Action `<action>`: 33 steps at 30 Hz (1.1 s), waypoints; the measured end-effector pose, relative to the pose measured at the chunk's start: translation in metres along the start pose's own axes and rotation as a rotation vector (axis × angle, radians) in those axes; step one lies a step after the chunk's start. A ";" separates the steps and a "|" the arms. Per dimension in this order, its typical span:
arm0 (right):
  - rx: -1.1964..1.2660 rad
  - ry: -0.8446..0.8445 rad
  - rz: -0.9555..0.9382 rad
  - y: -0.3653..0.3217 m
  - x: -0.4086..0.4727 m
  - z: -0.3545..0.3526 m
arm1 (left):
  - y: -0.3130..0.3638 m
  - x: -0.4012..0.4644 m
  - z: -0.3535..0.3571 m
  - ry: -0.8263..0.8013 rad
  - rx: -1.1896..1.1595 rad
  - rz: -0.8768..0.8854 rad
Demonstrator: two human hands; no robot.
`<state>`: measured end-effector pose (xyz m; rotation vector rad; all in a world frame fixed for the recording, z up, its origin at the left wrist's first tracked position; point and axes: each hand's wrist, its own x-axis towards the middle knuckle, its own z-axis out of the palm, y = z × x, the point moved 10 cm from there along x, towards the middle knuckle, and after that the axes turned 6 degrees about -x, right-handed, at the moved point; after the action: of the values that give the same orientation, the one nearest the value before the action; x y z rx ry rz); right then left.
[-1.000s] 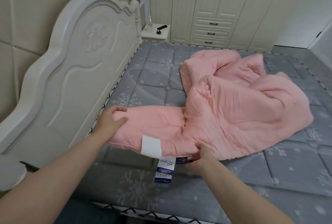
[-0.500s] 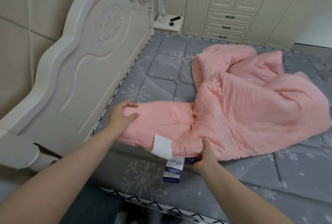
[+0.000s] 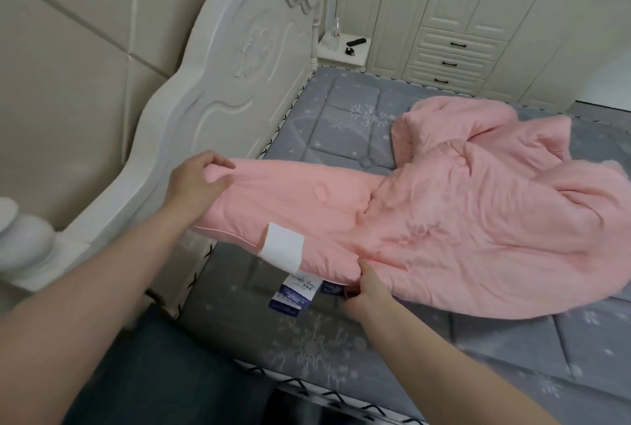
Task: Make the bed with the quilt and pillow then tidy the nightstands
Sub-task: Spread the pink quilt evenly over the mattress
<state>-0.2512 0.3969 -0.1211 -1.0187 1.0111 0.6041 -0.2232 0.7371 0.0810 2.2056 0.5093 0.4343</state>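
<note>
My left hand [image 3: 196,182] had its fingers and thumb curled round the near corner of the pink quilt [image 3: 426,220], pinching the cloth just beside the white headboard [image 3: 218,83], and that corner was raised off the grey snowflake mattress [image 3: 341,346]. From there the quilt's edge ran rightward past a white patch [image 3: 283,250] sewn on its hem, with a blue and white label [image 3: 293,295] hanging below it over the mattress. My right hand [image 3: 367,291] gripped the same hem just right of the label, thumb on top of the fabric and fingers tucked under it, so I could not see the fingertips. Beyond my right hand the rest of the quilt lay crumpled in a heap on the mattress, spreading toward the far right side. At the far end of the headboard stood a white nightstand [image 3: 341,59] holding a clear bottle [image 3: 335,30] and small dark objects [image 3: 355,44], with the cream wardrobe drawers [image 3: 450,63] to its right.
</note>
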 end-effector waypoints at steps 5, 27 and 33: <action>-0.085 -0.116 0.084 0.080 -0.010 0.088 | -0.036 0.017 -0.075 0.118 0.175 0.087; -0.235 0.100 0.139 0.185 0.183 0.071 | -0.299 -0.006 0.093 -0.161 0.711 -0.080; -0.543 0.194 0.422 0.225 0.206 0.021 | -0.403 -0.084 0.162 -0.495 0.669 -0.553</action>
<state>-0.3342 0.5055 -0.3943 -1.3660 1.2816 1.1892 -0.3058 0.8292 -0.3436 2.5153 1.0451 -0.6508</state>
